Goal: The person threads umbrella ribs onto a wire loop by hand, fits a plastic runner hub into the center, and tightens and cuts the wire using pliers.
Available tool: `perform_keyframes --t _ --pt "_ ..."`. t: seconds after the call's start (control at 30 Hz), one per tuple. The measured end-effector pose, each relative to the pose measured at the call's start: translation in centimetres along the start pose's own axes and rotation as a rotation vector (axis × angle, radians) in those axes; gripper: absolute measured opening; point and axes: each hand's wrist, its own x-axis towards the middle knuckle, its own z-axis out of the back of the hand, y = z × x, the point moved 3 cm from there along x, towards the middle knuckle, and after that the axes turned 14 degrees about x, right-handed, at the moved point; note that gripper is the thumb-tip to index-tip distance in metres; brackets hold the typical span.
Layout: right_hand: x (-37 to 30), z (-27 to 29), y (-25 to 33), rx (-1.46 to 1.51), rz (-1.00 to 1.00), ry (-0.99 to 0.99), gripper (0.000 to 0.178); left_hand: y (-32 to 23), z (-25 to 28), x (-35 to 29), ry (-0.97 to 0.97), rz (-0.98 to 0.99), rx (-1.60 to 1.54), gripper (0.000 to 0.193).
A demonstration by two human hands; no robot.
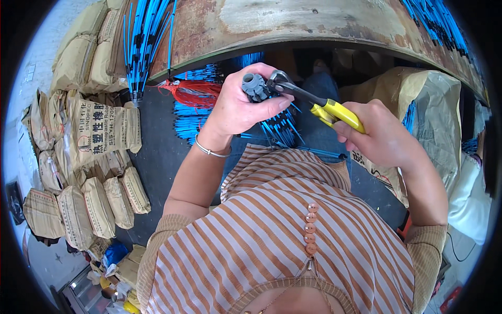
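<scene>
My left hand, with a thin bracelet at its wrist, is closed around a grey, ribbed, round plastic piece. A bundle of thin blue rods hangs just below it; whether they are fixed to the grey piece is hidden. In my right hand are pliers with yellow handles. Their dark metal jaws lie right beside the grey piece, near my left fingertips. How far the jaws are apart cannot be made out.
A worn wooden table curves across the far side, with blue rods at its left. Beneath it lies a red bundle of strands. Brown paper sacks are stacked at left; another large sack stands right.
</scene>
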Motion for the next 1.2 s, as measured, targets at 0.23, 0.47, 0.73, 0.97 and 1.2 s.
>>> perform_keyframes --t 0.23,0.47,0.73,0.97,1.2 --pt "-0.3 0.8 0.6 -0.032 -0.072 0.048 0.013 -0.3 -0.1 -0.2 0.045 0.007 0.02 0.022" --pt "-0.5 1.4 1.0 -0.111 -0.049 0.062 0.011 -0.6 -0.4 0.0 0.032 0.001 0.103 0.02" --pt "0.0 -0.7 2.2 -0.179 0.018 -0.047 0.014 -0.5 -0.4 0.1 -0.136 0.089 0.184 0.019" --pt "3.9 3.9 2.6 -0.218 0.061 -0.191 0.019 1.9 0.7 1.0 -0.25 0.12 0.006 0.02" --pt "8.6 8.3 2.0 -0.899 0.146 -0.75 0.031 -0.2 5.5 -0.9 -0.456 -0.006 -0.09 0.024"
